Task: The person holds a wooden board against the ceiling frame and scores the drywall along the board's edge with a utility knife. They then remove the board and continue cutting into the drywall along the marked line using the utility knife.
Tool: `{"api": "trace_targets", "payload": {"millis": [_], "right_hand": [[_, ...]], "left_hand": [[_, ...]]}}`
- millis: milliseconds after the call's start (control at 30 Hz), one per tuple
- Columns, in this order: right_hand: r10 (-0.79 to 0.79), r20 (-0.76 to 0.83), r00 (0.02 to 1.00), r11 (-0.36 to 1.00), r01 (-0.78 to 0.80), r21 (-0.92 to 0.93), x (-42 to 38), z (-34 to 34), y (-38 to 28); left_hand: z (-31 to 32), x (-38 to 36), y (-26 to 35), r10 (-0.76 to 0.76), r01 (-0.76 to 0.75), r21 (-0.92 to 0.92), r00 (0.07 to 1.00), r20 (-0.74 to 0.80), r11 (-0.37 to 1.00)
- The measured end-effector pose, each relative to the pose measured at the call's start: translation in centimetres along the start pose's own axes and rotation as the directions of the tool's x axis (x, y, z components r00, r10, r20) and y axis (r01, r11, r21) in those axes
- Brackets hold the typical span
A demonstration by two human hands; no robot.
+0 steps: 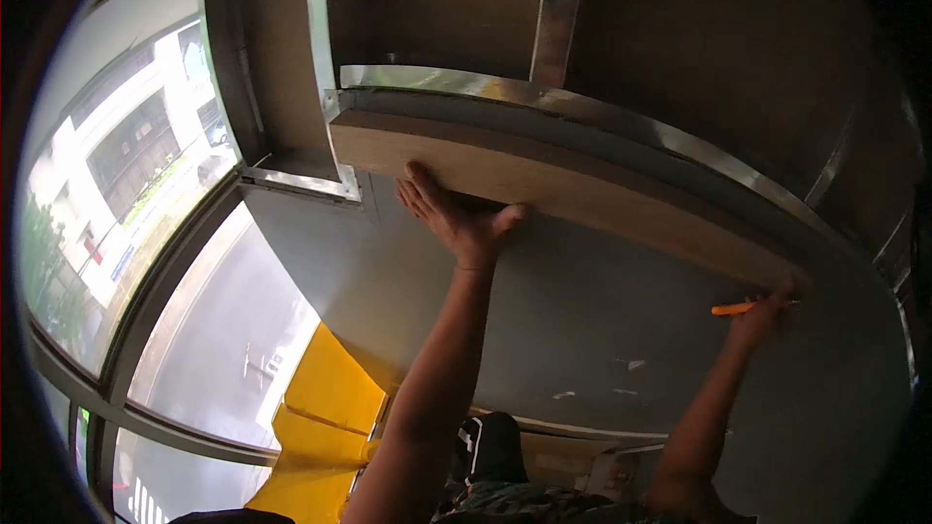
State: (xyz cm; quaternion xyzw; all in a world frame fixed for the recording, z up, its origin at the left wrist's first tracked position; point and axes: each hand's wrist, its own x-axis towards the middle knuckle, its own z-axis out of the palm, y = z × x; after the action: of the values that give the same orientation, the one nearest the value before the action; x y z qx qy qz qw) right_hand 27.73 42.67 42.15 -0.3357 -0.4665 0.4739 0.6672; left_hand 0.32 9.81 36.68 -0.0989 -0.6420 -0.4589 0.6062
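A long brown wooden board runs across the grey panel, just below a shiny metal strip. My left hand is spread against the board's lower edge near its left end, fingers apart and holding nothing. At the board's right end is my right hand, closed around a slim orange tool. One end of this tool sticks out to the left; its kind cannot be made out. Blur and shadow hide part of the right fingers.
Large windows on the left look onto a road and buildings. A yellow chair-like piece stands low, near my left arm. Metal framing divides the brown panels above. The grey panel has small pale scuffs.
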Motion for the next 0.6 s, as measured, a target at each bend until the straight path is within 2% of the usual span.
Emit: {"api": "trace_targets", "payload": {"millis": [67, 133, 267, 333, 467, 600], "right_hand": [[0.013, -0.027, 1.0, 0.999, -0.014, -0.036, 0.1, 0.1, -0.8], [-0.015, 0.046, 0.999, 1.0, 0.015, 0.009, 1.0, -0.1, -0.6], [-0.057, -0.008, 0.998, 0.998, 0.057, -0.005, 0.9, 0.0, -0.5], [-0.017, 0.041, 0.999, 1.0, 0.016, 0.021, 1.8, -0.1, -0.1], [0.0, -0.065, 0.998, 0.992, 0.008, 0.122, 1.6, 0.7, -0.4], [-0.087, -0.036, 0.996, 0.99, 0.09, 0.109, 1.8, 0.8, -0.2]], "left_hand": [[-0.1, 0.0, 0.0, 0.014, -0.014, -0.003, 1.0, 0.021, 1.0], [-0.2, 0.2, 0.2, 0.035, -0.035, -0.022, 0.999, 0.001, 0.999], [-0.3, 0.4, 0.4, 0.013, -0.013, -0.037, 1.0, 0.018, 0.999], [-0.2, 0.5, 0.2, 0.087, -0.087, 0.006, 0.996, -0.02, 0.996], [0.3, 0.2, 0.1, 0.023, -0.023, 0.001, 0.999, -0.032, 1.0], [0.4, 0.4, -0.2, 0.066, -0.065, 0.018, 0.995, -0.071, 0.998]]}}
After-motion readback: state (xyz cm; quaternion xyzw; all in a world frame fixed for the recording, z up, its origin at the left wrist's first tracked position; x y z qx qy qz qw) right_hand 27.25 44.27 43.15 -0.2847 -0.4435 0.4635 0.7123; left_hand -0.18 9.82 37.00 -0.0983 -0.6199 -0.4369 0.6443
